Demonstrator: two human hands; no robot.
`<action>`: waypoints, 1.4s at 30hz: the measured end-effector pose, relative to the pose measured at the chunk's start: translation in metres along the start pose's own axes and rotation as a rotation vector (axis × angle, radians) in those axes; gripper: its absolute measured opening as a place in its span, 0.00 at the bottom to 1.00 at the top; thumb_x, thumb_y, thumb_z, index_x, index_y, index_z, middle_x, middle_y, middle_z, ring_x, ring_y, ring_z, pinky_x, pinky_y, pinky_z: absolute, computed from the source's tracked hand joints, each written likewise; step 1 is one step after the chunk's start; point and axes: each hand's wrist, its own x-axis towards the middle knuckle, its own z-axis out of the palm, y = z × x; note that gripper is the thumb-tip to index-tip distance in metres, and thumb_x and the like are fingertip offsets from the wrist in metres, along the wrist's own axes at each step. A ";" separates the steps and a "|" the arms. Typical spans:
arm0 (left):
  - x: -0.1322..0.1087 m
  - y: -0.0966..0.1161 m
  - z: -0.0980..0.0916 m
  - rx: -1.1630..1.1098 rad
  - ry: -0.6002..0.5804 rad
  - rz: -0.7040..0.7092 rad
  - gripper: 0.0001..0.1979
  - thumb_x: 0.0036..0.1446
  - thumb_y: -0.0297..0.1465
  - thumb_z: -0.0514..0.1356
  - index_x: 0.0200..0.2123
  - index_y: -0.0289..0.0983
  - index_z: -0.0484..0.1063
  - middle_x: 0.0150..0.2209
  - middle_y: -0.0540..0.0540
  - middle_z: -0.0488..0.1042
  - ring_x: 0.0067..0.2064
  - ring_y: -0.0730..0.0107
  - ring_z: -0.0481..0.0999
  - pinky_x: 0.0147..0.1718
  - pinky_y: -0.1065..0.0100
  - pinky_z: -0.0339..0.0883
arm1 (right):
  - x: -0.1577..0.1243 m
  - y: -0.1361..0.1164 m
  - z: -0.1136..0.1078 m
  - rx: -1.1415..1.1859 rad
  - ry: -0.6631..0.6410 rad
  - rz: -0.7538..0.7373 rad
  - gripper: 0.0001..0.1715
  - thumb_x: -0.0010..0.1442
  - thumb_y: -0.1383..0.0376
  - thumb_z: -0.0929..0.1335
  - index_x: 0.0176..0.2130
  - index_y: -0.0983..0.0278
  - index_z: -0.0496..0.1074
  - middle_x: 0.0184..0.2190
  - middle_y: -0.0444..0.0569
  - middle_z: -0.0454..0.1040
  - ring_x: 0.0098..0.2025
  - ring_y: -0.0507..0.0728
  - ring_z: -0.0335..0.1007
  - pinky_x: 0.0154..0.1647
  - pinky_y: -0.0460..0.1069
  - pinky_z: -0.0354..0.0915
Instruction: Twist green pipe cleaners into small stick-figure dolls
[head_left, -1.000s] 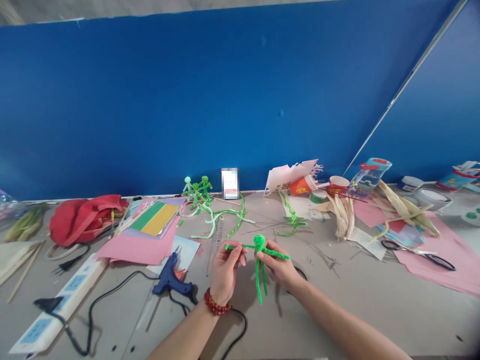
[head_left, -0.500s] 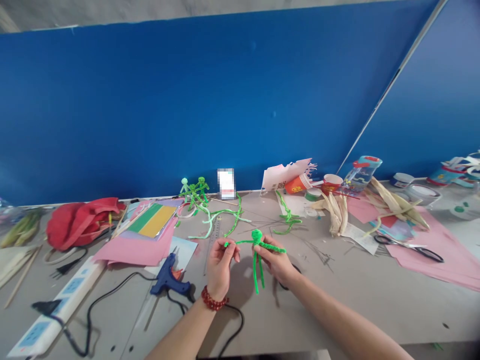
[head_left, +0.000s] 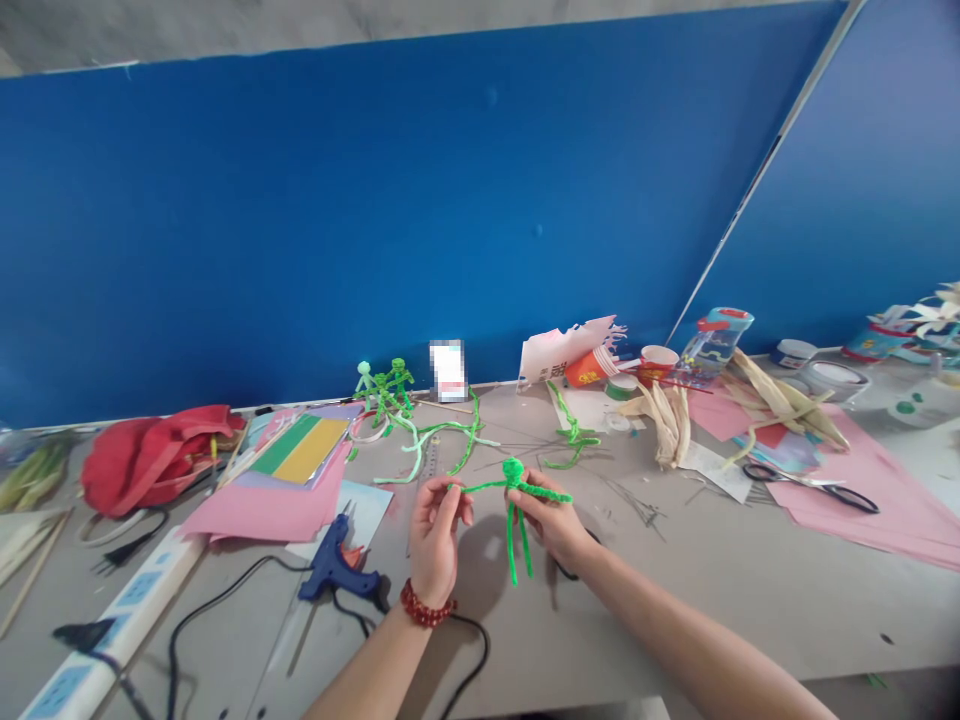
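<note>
In the head view, the left hand [head_left: 435, 550], wearing a red bead bracelet [head_left: 426, 606], and the right hand [head_left: 547, 522] hold a bright green pipe-cleaner figure [head_left: 513, 525] above the middle of the grey table [head_left: 675, 600]. Their fingers pinch its arms. Its round head, two arms and two legs are formed; two or three small green pipe-cleaner figures [head_left: 390, 388] stand near the table's back edge.

One left hand [head_left: 435, 540] and one right hand [head_left: 547, 522] are holding one green pipe-cleaner figure [head_left: 513, 471], while one red beaded bracelet [head_left: 426, 605] is circling the left wrist. Beyond that figure, three smaller green pipe-cleaner figures [head_left: 400, 380] are standing together. To its left, one blue glue gun [head_left: 331, 570], one power strip [head_left: 127, 600] and one red bag [head_left: 150, 460] are lying; to its right, one pair of scissors [head_left: 795, 481] is resting.
</note>
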 end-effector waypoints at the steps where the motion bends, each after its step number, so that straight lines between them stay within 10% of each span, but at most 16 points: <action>1: 0.000 0.001 0.000 -0.013 -0.013 -0.006 0.07 0.56 0.34 0.63 0.36 0.38 0.71 0.25 0.52 0.73 0.24 0.77 0.70 0.26 0.73 0.64 | 0.000 0.000 0.000 0.009 0.001 0.006 0.19 0.48 0.55 0.76 0.27 0.62 0.65 0.23 0.39 0.64 0.26 0.52 0.63 0.31 0.47 0.63; 14: -0.006 0.009 0.001 -0.104 -0.296 -0.152 0.11 0.61 0.39 0.57 0.36 0.36 0.71 0.26 0.46 0.78 0.20 0.74 0.71 0.24 0.69 0.64 | 0.000 -0.001 0.000 -0.033 0.082 -0.035 0.18 0.48 0.55 0.76 0.28 0.61 0.66 0.23 0.40 0.63 0.27 0.52 0.61 0.29 0.46 0.61; 42: 0.001 0.012 0.003 -0.188 -0.137 -0.193 0.09 0.53 0.33 0.67 0.35 0.37 0.73 0.34 0.43 0.83 0.33 0.66 0.82 0.34 0.68 0.74 | -0.002 -0.005 0.003 0.041 -0.004 -0.056 0.16 0.50 0.59 0.75 0.29 0.61 0.66 0.25 0.39 0.63 0.27 0.50 0.62 0.29 0.45 0.61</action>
